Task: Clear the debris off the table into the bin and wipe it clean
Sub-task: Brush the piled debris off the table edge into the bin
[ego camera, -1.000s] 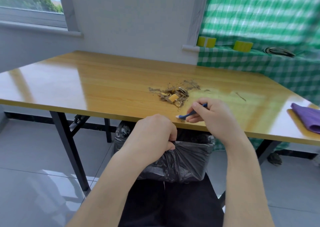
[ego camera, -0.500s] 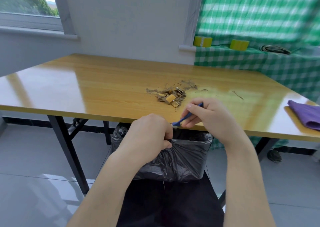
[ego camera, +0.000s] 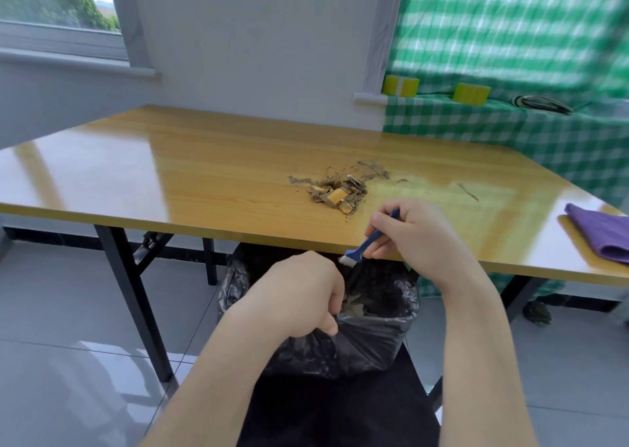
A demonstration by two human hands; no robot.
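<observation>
Since the debris (ego camera: 337, 193) is judged light and loose, a brush (ego camera: 371, 238) is pinched in the right hand (ego camera: 422, 239) and the bin liner (ego camera: 374, 327) gripped in the left hand (ego camera: 296, 296).

wooden table (ego camera: 190, 174) with debris (ego camera: 337, 193), purple cloth (ego camera: 602, 233)

Up at one o'clock, a yellow tape roll (ego camera: 400, 85) and a second tape roll (ego camera: 471, 93) sit on the green checked cloth (ego camera: 510, 130). A coiled cable (ego camera: 541, 104) lies beside them. Window (ego camera: 51, 4) at eleven o'clock.
</observation>
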